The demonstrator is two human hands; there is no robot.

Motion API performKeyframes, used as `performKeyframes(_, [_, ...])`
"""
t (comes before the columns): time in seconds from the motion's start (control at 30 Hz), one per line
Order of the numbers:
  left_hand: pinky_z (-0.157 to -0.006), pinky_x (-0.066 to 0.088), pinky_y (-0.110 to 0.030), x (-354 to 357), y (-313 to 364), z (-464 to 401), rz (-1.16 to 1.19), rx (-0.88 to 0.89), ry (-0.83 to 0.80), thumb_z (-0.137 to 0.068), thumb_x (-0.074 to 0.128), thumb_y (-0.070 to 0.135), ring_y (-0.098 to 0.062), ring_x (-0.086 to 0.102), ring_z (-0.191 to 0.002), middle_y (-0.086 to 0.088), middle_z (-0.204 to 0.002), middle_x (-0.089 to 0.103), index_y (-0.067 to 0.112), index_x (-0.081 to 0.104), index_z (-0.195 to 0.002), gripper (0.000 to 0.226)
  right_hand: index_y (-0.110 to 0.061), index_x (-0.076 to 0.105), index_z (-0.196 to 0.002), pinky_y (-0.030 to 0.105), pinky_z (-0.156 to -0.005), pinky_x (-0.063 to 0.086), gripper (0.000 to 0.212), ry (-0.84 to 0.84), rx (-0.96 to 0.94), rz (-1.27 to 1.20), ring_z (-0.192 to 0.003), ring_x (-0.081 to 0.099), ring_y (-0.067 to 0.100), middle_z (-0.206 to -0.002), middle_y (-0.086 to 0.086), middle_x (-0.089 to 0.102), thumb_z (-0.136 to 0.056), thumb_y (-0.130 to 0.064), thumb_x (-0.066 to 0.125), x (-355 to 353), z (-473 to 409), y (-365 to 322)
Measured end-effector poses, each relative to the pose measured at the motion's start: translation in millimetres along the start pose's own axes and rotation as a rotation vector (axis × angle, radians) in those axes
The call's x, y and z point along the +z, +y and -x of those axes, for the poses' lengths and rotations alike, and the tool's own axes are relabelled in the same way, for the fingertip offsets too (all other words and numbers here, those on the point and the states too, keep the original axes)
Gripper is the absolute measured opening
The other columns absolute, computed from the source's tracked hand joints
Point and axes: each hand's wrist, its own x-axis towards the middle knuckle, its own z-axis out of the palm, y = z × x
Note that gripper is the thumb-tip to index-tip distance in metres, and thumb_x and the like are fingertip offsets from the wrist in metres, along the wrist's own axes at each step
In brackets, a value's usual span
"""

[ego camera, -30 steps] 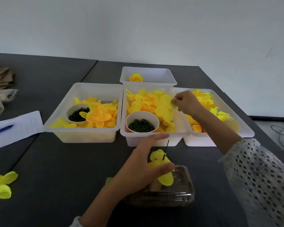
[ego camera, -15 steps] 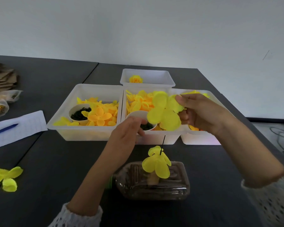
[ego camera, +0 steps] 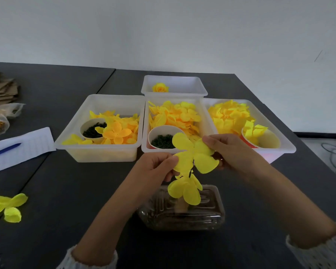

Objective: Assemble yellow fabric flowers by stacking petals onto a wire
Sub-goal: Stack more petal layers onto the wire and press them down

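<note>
Petal layer (ego camera: 194, 152) looks feather-light, floppy fabric; left hand (ego camera: 155, 166) and right hand (ego camera: 231, 152) each pinch opposite lobes above the wire (ego camera: 190, 172). Best hold is near the centre hole, edges will buckle.

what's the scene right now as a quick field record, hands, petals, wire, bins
left hand: pinches the left edge of the petal piece
right hand: pinches its right edge
petal piece: four lobes, held spread above the wire
wire: dark, upright, rising from the petals already stacked
stacked petals: on the wire, above the clear container
bins: three white petal bins in a row, a smaller far bin holding one finished flower
</note>
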Motion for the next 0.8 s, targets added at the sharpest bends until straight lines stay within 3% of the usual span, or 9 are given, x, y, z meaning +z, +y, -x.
performKeyframes(0.17, [-0.051, 0.036, -0.005, 4, -1, 9, 0.034, -0.010, -0.032, -0.099, 0.052, 0.013, 0.006, 0.052, -0.048, 0.013, -0.048, 0.055, -0.012, 0.062, -0.075, 0.036, -0.006, 0.066, -0.076, 0.017, -0.043, 0.032, 0.037, -0.008, -0.069, -0.047, -0.044, 0.037, 0.009, -0.054, 0.001, 0.050, -0.099, -0.029, 0.048, 7, -4, 2])
performKeyframes(0.23, [-0.053, 0.038, -0.007, 4, 0, 11, 0.018, -0.001, -0.033, -0.098, 0.054, 0.016, 0.001, 0.056, -0.051, 0.012, -0.050, 0.057, 0.000, 0.069, -0.072, 0.034, -0.011, 0.062, -0.070, 0.017, -0.044, 0.032, 0.037, -0.008, -0.086, -0.055, -0.044, 0.036, 0.008, -0.056, 0.002, 0.048, -0.099, -0.031, 0.048, 10, -7, 3])
performKeyframes(0.3, [-0.060, 0.043, -0.014, 4, -1, 13, -0.013, -0.014, -0.038, -0.097, 0.056, 0.022, -0.020, 0.065, -0.065, 0.010, -0.053, 0.057, 0.027, 0.070, -0.061, 0.039, -0.014, 0.064, -0.071, 0.019, -0.045, 0.034, 0.036, -0.005, -0.094, -0.040, -0.047, 0.039, 0.010, -0.059, 0.005, 0.048, -0.097, -0.034, 0.049, 12, -11, 4])
performKeyframes(0.33, [-0.063, 0.045, -0.018, 4, -1, 14, -0.030, -0.021, -0.041, -0.097, 0.057, 0.023, -0.026, 0.067, -0.072, 0.010, -0.053, 0.057, 0.030, 0.068, -0.059, 0.040, -0.014, 0.065, -0.073, 0.019, -0.046, 0.034, 0.036, -0.006, -0.097, -0.029, -0.048, 0.039, 0.010, -0.060, 0.005, 0.048, -0.097, -0.035, 0.050, 13, -12, 4])
performKeyframes(0.47, [-0.058, 0.040, -0.012, 5, -4, 16, -0.037, -0.041, -0.051, -0.096, 0.058, 0.023, 0.003, 0.060, -0.057, 0.011, -0.051, 0.055, -0.001, 0.069, -0.075, 0.034, 0.011, 0.059, -0.086, 0.027, -0.051, 0.032, 0.046, -0.017, -0.111, 0.071, -0.054, 0.038, 0.021, -0.062, 0.009, 0.048, -0.099, -0.032, 0.050, 15, -19, 11])
performKeyframes(0.57, [-0.060, 0.042, -0.019, 8, -5, 18, -0.036, -0.055, -0.040, -0.094, 0.060, 0.029, -0.011, 0.054, -0.055, 0.004, -0.055, 0.058, 0.016, 0.072, -0.069, 0.031, 0.016, 0.058, -0.093, 0.027, -0.056, 0.036, 0.049, -0.022, -0.135, 0.114, -0.061, 0.042, 0.022, -0.071, 0.017, 0.052, -0.099, -0.032, 0.050, 18, -21, 16])
performKeyframes(0.7, [-0.053, 0.037, -0.009, 12, 2, 17, -0.077, -0.046, -0.009, -0.095, 0.059, 0.028, 0.003, 0.047, -0.047, 0.015, -0.051, 0.057, 0.025, 0.070, -0.065, 0.032, 0.014, 0.061, -0.095, 0.029, -0.062, 0.039, 0.049, -0.021, -0.117, 0.085, -0.066, 0.045, 0.022, -0.075, 0.018, 0.055, -0.098, -0.033, 0.050, 16, -25, 21])
performKeyframes(0.8, [-0.053, 0.041, -0.012, 15, 5, 16, -0.113, -0.028, 0.007, -0.096, 0.059, 0.029, -0.001, 0.057, -0.053, 0.018, -0.050, 0.057, 0.031, 0.068, -0.061, 0.036, -0.001, 0.072, -0.086, 0.024, -0.058, 0.044, 0.037, -0.013, -0.085, 0.014, -0.064, 0.050, 0.021, -0.072, 0.015, 0.059, -0.097, -0.030, 0.051, 15, -26, 26])
